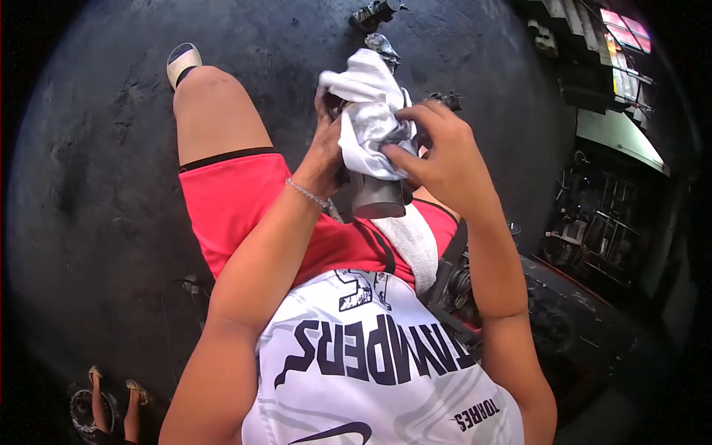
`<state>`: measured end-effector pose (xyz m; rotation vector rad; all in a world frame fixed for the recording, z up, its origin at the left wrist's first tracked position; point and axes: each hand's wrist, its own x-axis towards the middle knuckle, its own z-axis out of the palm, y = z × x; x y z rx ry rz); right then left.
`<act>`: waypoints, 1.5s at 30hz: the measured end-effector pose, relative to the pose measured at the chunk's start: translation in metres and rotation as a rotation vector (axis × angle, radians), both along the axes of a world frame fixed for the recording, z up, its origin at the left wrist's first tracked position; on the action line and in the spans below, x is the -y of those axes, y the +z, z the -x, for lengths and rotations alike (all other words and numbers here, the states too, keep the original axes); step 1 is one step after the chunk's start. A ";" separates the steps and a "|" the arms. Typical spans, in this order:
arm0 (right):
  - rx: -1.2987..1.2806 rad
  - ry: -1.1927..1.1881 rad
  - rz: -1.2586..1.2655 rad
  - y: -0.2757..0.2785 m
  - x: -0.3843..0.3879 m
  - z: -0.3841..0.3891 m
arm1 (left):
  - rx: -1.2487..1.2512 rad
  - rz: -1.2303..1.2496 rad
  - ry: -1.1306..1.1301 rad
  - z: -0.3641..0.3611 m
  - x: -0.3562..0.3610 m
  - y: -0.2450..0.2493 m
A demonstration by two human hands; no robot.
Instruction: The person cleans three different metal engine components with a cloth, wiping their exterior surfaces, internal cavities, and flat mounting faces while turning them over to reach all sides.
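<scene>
A dark, scuffed floor (111,208) carries a shiny, crumpled bundle (383,48). Just beyond the bundle lies a dark, roughly cylindrical part (377,13), the two nearly in line. Nearer the wearer than the bundle, and to its right, a small dark jagged part (446,99) rests on the same floor, partly hidden. Well to the left of the bundle, the wearer's pale sandal (176,73) stands there too, and far behind it to the left, a co-worker's sandal (138,391)
</scene>
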<state>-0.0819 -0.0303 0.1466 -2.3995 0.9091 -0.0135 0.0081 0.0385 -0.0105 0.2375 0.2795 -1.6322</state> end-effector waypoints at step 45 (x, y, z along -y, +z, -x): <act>0.270 -0.077 0.170 -0.083 0.159 -0.008 | 0.223 0.043 -0.297 -0.033 0.105 0.003</act>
